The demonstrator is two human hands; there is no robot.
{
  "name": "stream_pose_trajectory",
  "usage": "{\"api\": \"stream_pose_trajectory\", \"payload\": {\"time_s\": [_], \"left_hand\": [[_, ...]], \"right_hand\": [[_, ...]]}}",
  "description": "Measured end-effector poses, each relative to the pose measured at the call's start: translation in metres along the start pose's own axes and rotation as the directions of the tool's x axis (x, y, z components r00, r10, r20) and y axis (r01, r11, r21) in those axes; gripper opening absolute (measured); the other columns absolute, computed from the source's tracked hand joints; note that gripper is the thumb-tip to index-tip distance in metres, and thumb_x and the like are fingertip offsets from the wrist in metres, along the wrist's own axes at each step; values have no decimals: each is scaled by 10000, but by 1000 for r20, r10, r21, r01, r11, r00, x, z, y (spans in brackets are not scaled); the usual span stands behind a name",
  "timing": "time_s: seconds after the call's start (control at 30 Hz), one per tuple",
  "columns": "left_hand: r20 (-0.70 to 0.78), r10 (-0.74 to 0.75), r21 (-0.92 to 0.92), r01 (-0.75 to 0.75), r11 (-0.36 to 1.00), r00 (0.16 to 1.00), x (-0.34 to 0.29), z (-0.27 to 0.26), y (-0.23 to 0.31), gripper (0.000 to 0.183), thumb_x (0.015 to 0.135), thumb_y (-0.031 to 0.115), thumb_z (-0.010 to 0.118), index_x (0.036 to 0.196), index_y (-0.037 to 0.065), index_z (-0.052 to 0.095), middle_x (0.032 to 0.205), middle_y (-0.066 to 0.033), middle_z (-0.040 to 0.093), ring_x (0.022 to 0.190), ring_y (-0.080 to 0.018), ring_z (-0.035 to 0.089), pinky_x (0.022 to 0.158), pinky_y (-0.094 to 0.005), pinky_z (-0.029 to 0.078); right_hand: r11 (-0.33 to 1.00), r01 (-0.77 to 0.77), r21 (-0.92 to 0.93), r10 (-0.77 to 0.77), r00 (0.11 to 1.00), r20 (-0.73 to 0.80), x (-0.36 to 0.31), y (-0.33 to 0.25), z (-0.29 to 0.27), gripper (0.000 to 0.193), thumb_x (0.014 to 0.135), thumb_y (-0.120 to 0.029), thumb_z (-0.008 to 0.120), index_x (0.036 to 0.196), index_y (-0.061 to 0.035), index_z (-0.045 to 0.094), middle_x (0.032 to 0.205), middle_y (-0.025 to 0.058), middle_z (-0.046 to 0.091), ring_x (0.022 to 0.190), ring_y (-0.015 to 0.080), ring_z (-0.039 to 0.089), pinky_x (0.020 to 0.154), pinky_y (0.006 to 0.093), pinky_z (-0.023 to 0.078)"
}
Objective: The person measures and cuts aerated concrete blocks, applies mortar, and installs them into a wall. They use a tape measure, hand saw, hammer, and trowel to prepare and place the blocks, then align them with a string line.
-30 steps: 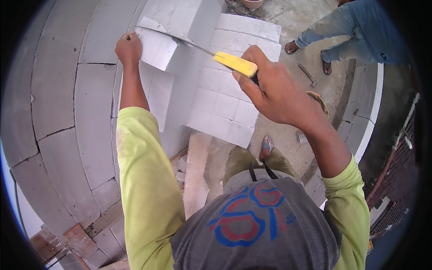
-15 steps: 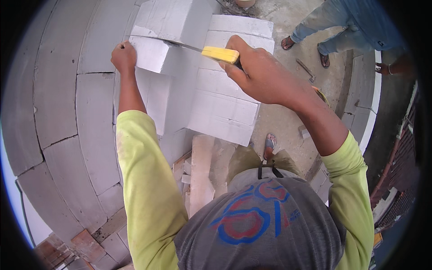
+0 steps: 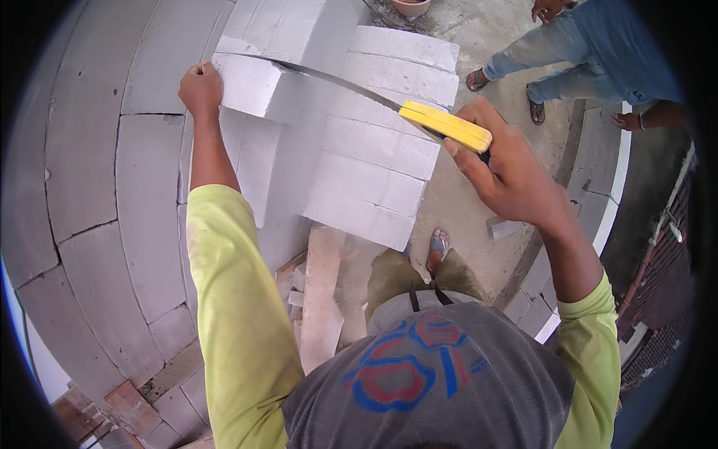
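My right hand (image 3: 516,168) is wrapped round the yellow handle of a handsaw (image 3: 446,126). The saw's long dark blade slants up and left, its far end lying in the gap between a large white block (image 3: 288,30) and the smaller white block (image 3: 247,84) below it. At the left end of that smaller block, my left hand (image 3: 200,88) is closed in a fist against the wall side; whatever its fingers grip, if anything, is hidden.
A grey block wall (image 3: 86,150) runs along the left. Stacked white blocks (image 3: 366,142) stand right of the cut. A board (image 3: 321,292) leans below. Another person in blue jeans (image 3: 538,56) stands at the far right, beside a low block wall (image 3: 594,150). A bucket (image 3: 411,7) sits at the back.
My right hand has drawn the saw back to the right and toward me, so more blade shows. My left hand stays almost where it was. The other person's hand has appeared at the top.
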State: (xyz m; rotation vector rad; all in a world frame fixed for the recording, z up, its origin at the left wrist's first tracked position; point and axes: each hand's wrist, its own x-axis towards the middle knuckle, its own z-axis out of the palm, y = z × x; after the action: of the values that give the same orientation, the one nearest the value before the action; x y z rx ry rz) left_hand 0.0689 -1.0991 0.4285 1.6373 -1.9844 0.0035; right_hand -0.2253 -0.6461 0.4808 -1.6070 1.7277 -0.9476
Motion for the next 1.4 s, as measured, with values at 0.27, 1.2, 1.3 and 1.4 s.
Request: {"api": "stream_pose_trajectory", "payload": {"time_s": [0.27,1.2,1.3,1.4], "left_hand": [[53,-18,7,17,1000,998,5,9,-10,410,999,400,641,1045,39,830,1024,-220,806,1010,-430,753,936,-482,569],[18,-93,-17,94,995,995,7,1,-11,412,1012,389,648,1020,13,815,958,-223,798,950,-402,758,903,-484,566],[23,-92,-35,92,995,996,-4,-5,-6,404,1021,375,644,1002,7,810,944,-228,794,934,-403,760,885,-476,565],[13,-72,-78,72,994,997,3,-1,-3,388,1020,355,645,988,3,805,944,-224,797,907,-407,763,872,-477,567]], "right_hand": [[999,-10,43,10,1000,6,10,11,13,257,1096,-214,591,1206,-5,491,854,274,731,823,474,743,729,537,562],[991,-121,51,117,990,76,75,6,23,273,1106,-246,586,1207,-12,489,795,284,703,781,477,724,746,559,549],[996,52,71,-50,998,-33,-13,49,6,263,1105,-245,584,1170,-11,483,805,299,697,786,503,707,749,563,541],[989,-114,97,103,989,109,55,14,7,263,1104,-243,583,1172,-6,490,815,290,702,810,507,715,750,567,539]]}}
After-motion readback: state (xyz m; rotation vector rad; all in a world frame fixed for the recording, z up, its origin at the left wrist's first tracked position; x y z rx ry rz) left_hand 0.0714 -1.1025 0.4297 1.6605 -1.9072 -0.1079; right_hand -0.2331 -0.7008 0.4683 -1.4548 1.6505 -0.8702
